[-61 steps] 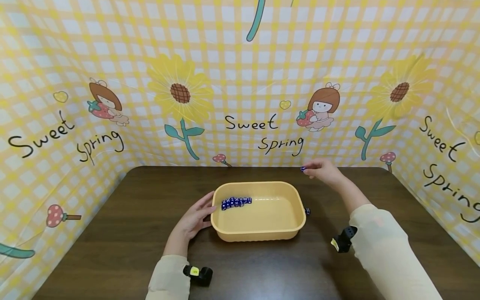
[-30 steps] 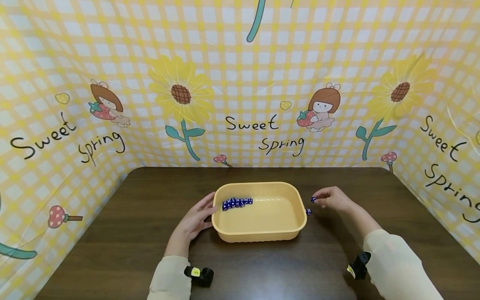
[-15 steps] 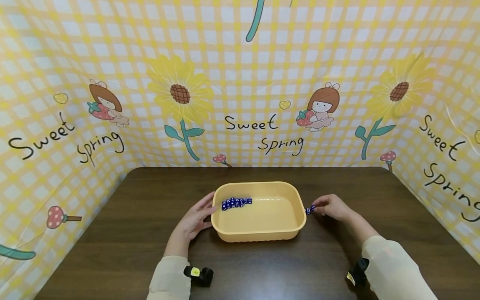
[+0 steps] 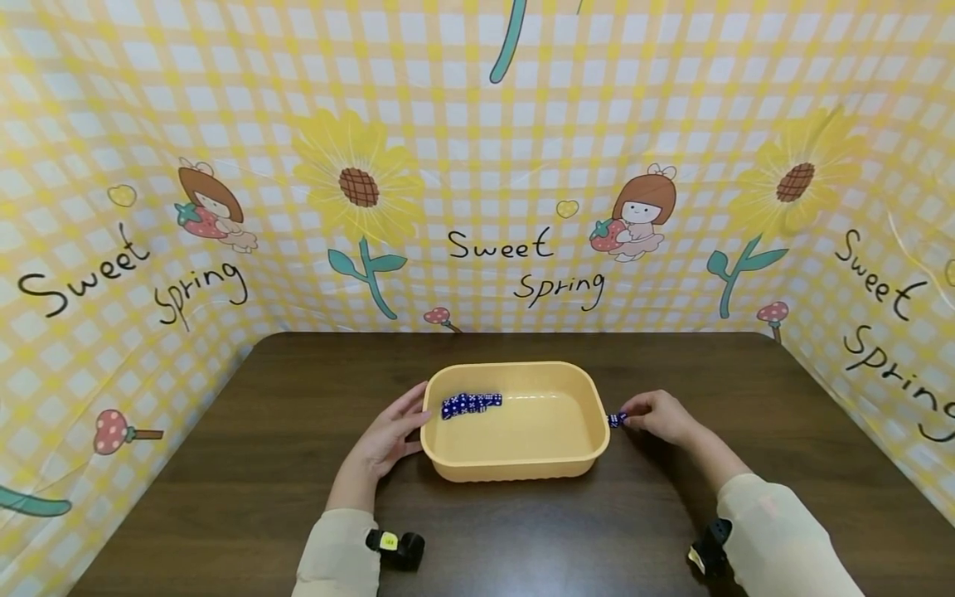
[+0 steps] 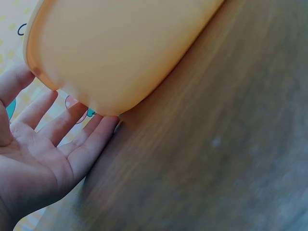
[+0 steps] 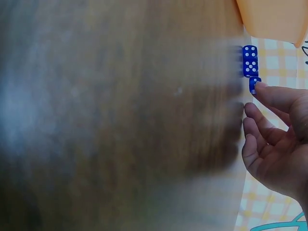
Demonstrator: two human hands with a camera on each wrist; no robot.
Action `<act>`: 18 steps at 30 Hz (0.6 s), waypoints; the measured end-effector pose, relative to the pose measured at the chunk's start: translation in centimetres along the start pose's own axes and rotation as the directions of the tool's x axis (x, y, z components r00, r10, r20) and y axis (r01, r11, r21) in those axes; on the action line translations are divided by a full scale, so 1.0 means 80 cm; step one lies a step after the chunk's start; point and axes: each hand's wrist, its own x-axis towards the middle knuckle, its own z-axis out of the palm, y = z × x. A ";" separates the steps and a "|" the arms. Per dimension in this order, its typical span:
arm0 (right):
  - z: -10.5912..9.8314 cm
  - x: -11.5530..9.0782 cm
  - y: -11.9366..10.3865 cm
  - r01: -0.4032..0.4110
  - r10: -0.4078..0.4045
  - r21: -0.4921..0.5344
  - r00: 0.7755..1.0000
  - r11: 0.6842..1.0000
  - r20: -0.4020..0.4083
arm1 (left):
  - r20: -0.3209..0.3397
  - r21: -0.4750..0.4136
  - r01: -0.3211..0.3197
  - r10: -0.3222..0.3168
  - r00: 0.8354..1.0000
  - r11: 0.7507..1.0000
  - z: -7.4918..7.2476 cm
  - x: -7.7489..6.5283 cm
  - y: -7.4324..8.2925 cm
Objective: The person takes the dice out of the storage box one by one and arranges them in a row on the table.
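Observation:
A yellow plastic basin [image 4: 522,471] stands on the table, with a cluster of blue white-dotted dice [image 4: 470,404] at its left inner side. My left hand [image 4: 388,435] touches the basin's left end, fingers spread against the outer wall and thumb at the rim. At the other end, my right hand [image 4: 660,414] pinches a blue die [image 6: 254,85] between thumb and forefinger, the other fingers loosely bent. That die sits at the outer end of a short row of blue dice [image 6: 250,60] beside the basin, slightly offset from their line.
The dark wooden table [image 4: 515,539] extends around the basin. A yellow checked cloth [image 4: 477,166] with flowers and lettering hangs behind it and along both sides. Black wrist cameras [image 4: 406,550] sit at both cream sleeves.
My right hand has come down from the back of the table with the die, to the row beside the basin's right end. My left hand and the basin stay put.

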 end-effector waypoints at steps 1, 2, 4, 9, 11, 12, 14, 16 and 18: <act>0.000 0.000 0.000 0.004 -0.004 0.002 1.000 1.000 0.000 | -0.001 -0.003 0.000 0.000 1.000 1.000 0.000 0.000 0.000; 0.001 0.000 0.000 0.010 -0.010 0.003 1.000 1.000 0.000 | -0.003 -0.004 0.000 0.000 1.000 1.000 0.000 0.000 0.000; 0.001 0.000 0.002 0.019 -0.019 0.010 1.000 1.000 0.002 | -0.002 -0.003 -0.001 0.001 1.000 1.000 0.000 0.000 -0.001; 0.002 0.000 0.004 0.018 -0.019 0.028 1.000 0.999 0.003 | -0.004 0.003 -0.003 0.003 1.000 1.000 0.001 0.000 0.000; 0.002 0.000 0.004 0.012 -0.012 0.033 1.000 0.999 0.005 | -0.007 0.003 -0.002 0.002 1.000 1.000 0.001 -0.001 0.000; 0.002 -0.001 0.004 0.009 -0.009 0.035 1.000 0.999 0.007 | -0.008 0.002 -0.001 0.001 1.000 1.000 0.001 -0.001 0.001; 0.002 -0.001 0.003 0.003 -0.003 0.035 1.000 0.999 0.009 | -0.009 -0.001 -0.001 0.001 1.000 1.000 0.001 -0.001 0.001; 0.003 -0.001 0.003 0.000 0.000 0.036 1.000 0.999 0.014 | -0.010 0.000 0.001 -0.001 1.000 1.000 0.001 -0.001 0.001; 0.004 -0.001 0.004 0.000 0.000 0.037 1.000 0.999 0.018 | -0.009 0.002 0.001 -0.001 1.000 1.000 0.001 -0.001 0.000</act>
